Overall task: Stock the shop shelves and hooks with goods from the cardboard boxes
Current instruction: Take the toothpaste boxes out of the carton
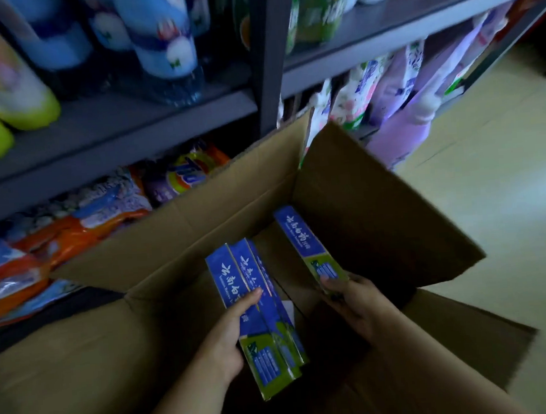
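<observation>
Here, a person leans over an open cardboard box (pixel 345 201) on the shop floor, seen from a camera on their head. The left hand (pixel 232 335) holds a bundle of long blue-and-green toothpaste cartons (pixel 259 308), probably three, though the edges overlap and the count is uncertain. Its thumb lies across the front of the top carton and the fingers wrap underneath, so this grip is clenched on the bundle. The right hand (pixel 352 298) pinches the green end of a single toothpaste carton (pixel 306 243), which slants up out of the box toward the far flap. Both loads sit above the box's dark interior, not yet near any shelf.

Behind the box stands a grey metal shelving unit (pixel 261 59). Tall bottles (pixel 159 33) fill its upper level, laundry powder bags (pixel 72 221) crowd the bottom left, and purple refill pouches (pixel 400 107) lean at the right.

The main risk is the left bundle fanning apart: the cartons are smooth and held from one side only, so a lift or a turn toward the shelf could let the lowest one slide free. The single carton, pinched at one end, could also swing and catch on the raised flap.
</observation>
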A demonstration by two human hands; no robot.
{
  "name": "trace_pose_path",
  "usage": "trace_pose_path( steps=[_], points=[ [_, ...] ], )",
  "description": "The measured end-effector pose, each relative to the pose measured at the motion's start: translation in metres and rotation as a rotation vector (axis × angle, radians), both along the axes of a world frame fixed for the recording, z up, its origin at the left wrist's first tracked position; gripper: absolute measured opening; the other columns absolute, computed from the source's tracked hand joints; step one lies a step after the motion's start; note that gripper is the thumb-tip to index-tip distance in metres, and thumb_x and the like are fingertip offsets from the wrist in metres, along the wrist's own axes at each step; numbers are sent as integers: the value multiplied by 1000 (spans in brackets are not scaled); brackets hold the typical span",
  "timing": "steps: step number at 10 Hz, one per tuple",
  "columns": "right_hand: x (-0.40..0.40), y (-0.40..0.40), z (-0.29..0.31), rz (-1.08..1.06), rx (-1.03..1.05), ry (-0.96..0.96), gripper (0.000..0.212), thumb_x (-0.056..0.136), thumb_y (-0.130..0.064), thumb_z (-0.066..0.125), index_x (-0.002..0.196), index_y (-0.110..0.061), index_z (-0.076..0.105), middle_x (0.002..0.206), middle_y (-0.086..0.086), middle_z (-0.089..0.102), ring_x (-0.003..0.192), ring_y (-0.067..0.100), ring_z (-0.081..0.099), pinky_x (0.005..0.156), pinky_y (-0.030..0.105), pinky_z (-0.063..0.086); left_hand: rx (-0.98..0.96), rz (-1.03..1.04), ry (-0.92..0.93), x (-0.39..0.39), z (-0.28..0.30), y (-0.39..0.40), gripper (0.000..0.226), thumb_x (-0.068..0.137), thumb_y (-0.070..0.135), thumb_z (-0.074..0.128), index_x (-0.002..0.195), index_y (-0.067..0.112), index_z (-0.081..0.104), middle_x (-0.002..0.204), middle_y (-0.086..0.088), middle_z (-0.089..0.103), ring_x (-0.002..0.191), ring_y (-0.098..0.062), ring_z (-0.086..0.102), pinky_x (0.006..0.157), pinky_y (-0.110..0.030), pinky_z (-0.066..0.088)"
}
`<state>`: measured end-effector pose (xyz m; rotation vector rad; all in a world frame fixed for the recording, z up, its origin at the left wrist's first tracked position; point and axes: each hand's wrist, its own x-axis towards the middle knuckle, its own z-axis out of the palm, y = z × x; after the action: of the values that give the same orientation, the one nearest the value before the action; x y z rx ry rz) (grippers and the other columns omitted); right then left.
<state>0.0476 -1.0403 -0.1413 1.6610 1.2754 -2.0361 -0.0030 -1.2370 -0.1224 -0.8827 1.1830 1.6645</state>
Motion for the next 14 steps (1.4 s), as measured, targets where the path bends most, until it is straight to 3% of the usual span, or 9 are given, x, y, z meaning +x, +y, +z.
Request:
trace_pose_path(
  steps=[2,4,6,7,8,10,12,13,14],
  points=[
    [37,-28,189,26,-53,146,49,84,2,64,130,-10,51,112,11,63,97,21,63,65,25,58,-3,12,25,16,167,-20,45,58,24,75,100,9,67,87,-17,74,87,-32,68,86,-45,51],
    [54,-70,385,25,-117,268,40,77,0,67,112,-16,59,98,12,73,93,25,68,91,41,54,36,67,145,18,349,-44,39,63,29,70,97,11,68,90,-14,75,80,-30,70,78,-43,53],
    [68,-102,533,145,-127,455,64,57,-17,86,115,-12,60,95,11,75,84,26,72,77,40,59,58,241,265,28,516,-77,33,69,25,64,98,10,64,78,-12,74,80,-31,66,73,-43,49],
    [71,-113,583,245,-15,510,101,24,-43,98,112,-9,63,93,6,76,83,20,73,72,34,58,114,329,343,37,574,-98,19,87,18,46,94,8,61,71,-12,72,60,-27,69,65,-38,48],
    [75,-120,616,339,29,547,101,26,-44,97,111,-3,61,68,-1,74,56,9,69,50,22,55,118,384,415,47,614,-120,20,91,15,42,95,6,59,67,-12,72,57,-28,67,63,-38,46],
    [83,-144,651,225,37,666,103,1,-31,89,90,10,61,64,20,65,53,28,60,60,37,47,8,396,522,57,669,-163,21,93,23,50,97,5,60,68,-16,71,68,-31,64,64,-41,45],
    [59,-177,695,331,21,772,21,67,-26,79,78,-9,75,69,12,69,50,22,59,42,23,43,-44,359,680,59,709,-194,34,83,36,59,102,8,64,85,-17,74,72,-31,70,68,-37,50],
    [43,-188,706,406,-30,798,42,61,-35,80,94,-10,72,72,15,65,48,19,53,45,25,39,-93,382,715,55,713,-210,38,77,40,63,102,11,67,89,-16,74,81,-32,69,74,-39,52],
    [35,-198,716,405,-60,838,18,85,-20,62,98,-9,67,66,11,63,50,19,51,46,27,39,-178,397,709,32,721,-224,31,88,24,57,108,0,62,54,-7,69,50,-14,67,55,-24,50]
  ],
)
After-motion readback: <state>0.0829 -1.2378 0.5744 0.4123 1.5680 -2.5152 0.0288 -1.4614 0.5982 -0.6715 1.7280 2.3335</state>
